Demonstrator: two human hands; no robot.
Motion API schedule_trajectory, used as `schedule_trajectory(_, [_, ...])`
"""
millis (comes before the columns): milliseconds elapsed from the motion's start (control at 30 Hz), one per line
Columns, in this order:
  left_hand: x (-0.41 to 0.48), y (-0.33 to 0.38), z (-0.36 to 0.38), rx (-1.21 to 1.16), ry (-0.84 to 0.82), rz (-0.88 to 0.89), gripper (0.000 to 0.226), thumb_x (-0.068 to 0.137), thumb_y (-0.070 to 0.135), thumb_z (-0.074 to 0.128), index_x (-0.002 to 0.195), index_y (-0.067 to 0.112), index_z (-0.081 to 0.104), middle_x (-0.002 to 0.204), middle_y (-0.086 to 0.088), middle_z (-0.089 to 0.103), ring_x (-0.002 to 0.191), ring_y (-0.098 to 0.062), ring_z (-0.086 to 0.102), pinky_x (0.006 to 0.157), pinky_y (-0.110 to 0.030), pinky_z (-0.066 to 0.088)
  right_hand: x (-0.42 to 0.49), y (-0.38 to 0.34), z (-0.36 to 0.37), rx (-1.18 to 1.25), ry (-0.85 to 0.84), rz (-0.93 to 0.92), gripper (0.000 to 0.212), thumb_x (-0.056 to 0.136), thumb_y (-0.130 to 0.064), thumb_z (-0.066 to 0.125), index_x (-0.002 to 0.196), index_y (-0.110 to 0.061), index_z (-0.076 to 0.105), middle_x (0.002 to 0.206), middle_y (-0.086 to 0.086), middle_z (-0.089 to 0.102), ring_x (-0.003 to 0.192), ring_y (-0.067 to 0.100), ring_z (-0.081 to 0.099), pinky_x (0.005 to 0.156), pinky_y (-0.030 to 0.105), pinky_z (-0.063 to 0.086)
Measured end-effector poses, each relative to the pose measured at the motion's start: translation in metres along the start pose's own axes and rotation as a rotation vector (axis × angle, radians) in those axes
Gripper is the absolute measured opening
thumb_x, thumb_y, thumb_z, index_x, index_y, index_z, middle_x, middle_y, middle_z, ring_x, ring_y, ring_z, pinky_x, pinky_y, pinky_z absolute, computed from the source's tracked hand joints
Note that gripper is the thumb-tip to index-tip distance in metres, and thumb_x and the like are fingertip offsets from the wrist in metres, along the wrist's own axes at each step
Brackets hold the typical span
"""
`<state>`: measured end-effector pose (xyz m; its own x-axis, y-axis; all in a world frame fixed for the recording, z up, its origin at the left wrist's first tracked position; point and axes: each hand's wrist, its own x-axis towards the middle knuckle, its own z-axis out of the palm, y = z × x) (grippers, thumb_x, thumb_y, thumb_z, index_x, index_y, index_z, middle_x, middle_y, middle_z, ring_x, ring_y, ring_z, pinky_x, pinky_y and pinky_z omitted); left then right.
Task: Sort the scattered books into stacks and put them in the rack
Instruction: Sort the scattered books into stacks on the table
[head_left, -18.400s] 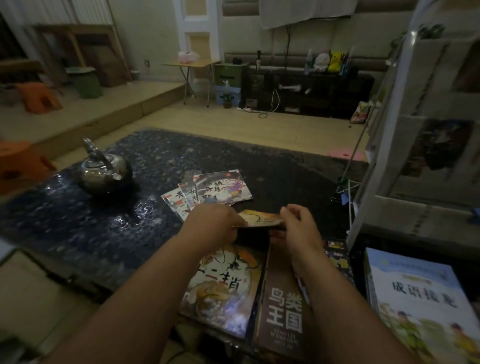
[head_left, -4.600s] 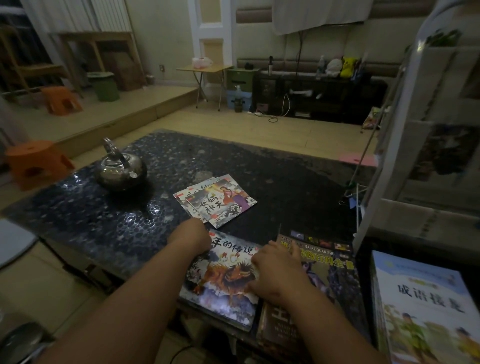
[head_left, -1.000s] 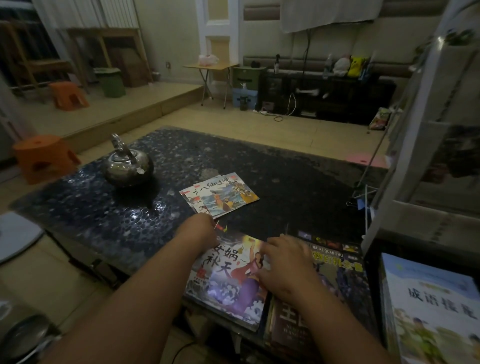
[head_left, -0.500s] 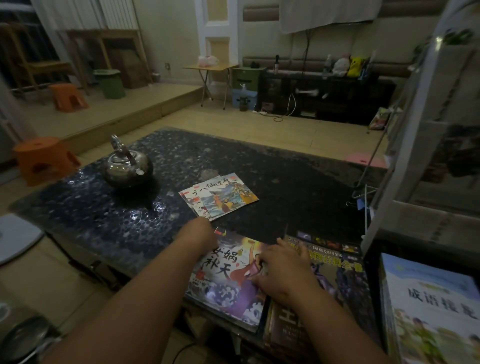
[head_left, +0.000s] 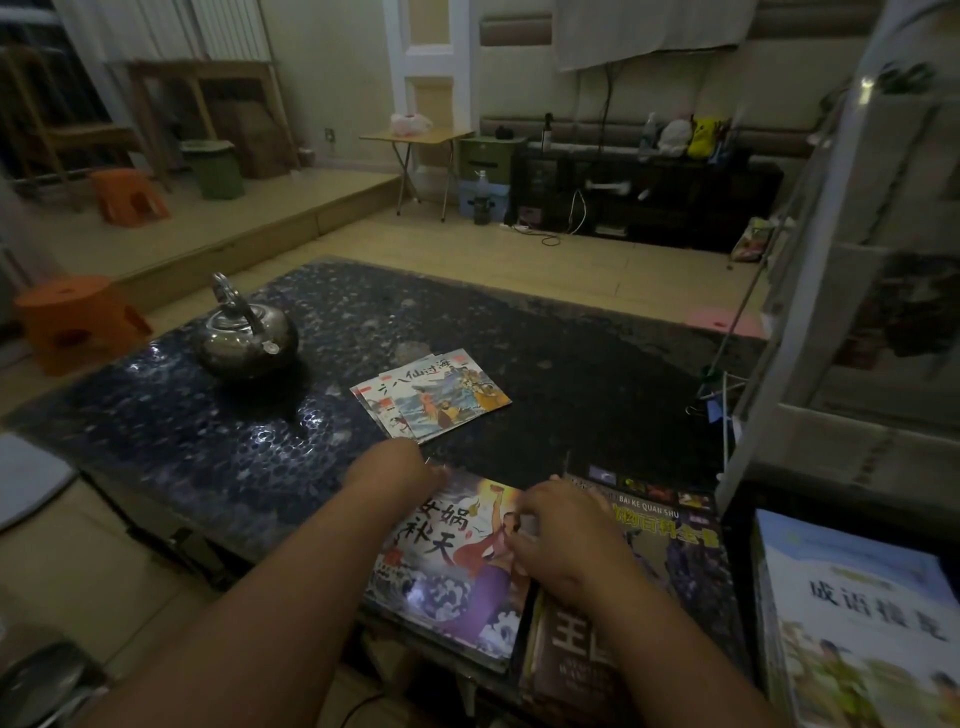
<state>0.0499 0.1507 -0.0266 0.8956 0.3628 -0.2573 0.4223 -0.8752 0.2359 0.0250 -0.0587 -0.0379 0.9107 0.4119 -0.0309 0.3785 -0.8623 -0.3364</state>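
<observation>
1. My left hand (head_left: 400, 467) rests at the far left corner of the picture book (head_left: 457, 551) with the purple-robed figure, fingers down on the cover's edge; my right hand (head_left: 558, 535) lies flat across its right edge, touching the dark encyclopedia (head_left: 670, 525) beside it. Neither hand grasps anything; both press and square up.
2. This book now tops the near-edge stack on the bench (head_left: 571, 364). A few seconds ago the same title lay on the small pile (head_left: 431, 397) at the bench's middle.
3. That pile is thinner and shows a sea-scene cover, so sorting is moving along, I judge.
4. Compared with half a second ago, my right hand has slid slightly right.
5. The rack (head_left: 810, 291) stands at the bench's right edge; nothing from these stacks has gone in yet.
</observation>
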Motion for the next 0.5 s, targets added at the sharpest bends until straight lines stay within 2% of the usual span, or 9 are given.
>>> schedule_trajectory(100, [0.003,0.005,0.000,-0.030,0.070,0.076,0.045,0.088,0.049,0.062,0.121,0.017,0.060,0.116,-0.005,0.063,0.103,-0.024,0.060,0.085,-0.035,0.052,0.002,0.004,-0.007,0.089,0.071,0.025,0.030,0.091,-0.044,0.055,0.115,-0.029,0.063,0.116,-0.010,0.057,0.110,0.012,0.052,0.101,0.035,0.041])
schedule_trajectory(167, [0.009,0.011,-0.002,-0.100,0.113,0.131,0.047,0.089,0.043,0.063,0.130,0.020,0.057,0.126,-0.006,0.061,0.107,-0.025,0.060,0.089,-0.035,0.051,0.004,0.007,-0.012,0.120,0.089,0.039,0.027,0.091,-0.041,0.056,0.113,-0.027,0.063,0.114,-0.009,0.058,0.108,0.012,0.054,0.096,0.034,0.043])
schedule_trajectory(233, [0.016,0.017,-0.003,-0.129,0.156,0.158,0.050,0.089,0.041,0.064,0.135,0.023,0.053,0.130,-0.006,0.058,0.108,-0.025,0.060,0.090,-0.036,0.051,0.006,0.011,-0.016,0.117,0.091,0.058,0.030,0.091,-0.040,0.057,0.117,-0.026,0.062,0.119,-0.007,0.058,0.112,0.013,0.053,0.098,0.034,0.043])
schedule_trajectory(333, [0.030,0.029,-0.001,-0.055,0.197,0.208,0.058,0.089,0.041,0.065,0.140,0.020,0.048,0.139,-0.009,0.050,0.123,-0.028,0.051,0.099,-0.040,0.047,0.012,0.018,-0.021,0.138,0.088,0.100,0.038,0.090,-0.039,0.059,0.126,-0.025,0.059,0.126,-0.005,0.056,0.117,0.014,0.052,0.101,0.034,0.043])
schedule_trajectory(500, [0.055,0.046,0.016,0.068,0.154,0.216,0.064,0.087,0.049,0.063,0.140,0.019,0.045,0.141,-0.010,0.045,0.128,-0.029,0.044,0.101,-0.043,0.044,0.022,0.030,-0.025,0.209,0.112,0.165,0.046,0.090,-0.039,0.061,0.134,-0.025,0.055,0.134,-0.006,0.053,0.122,0.013,0.050,0.104,0.031,0.041])
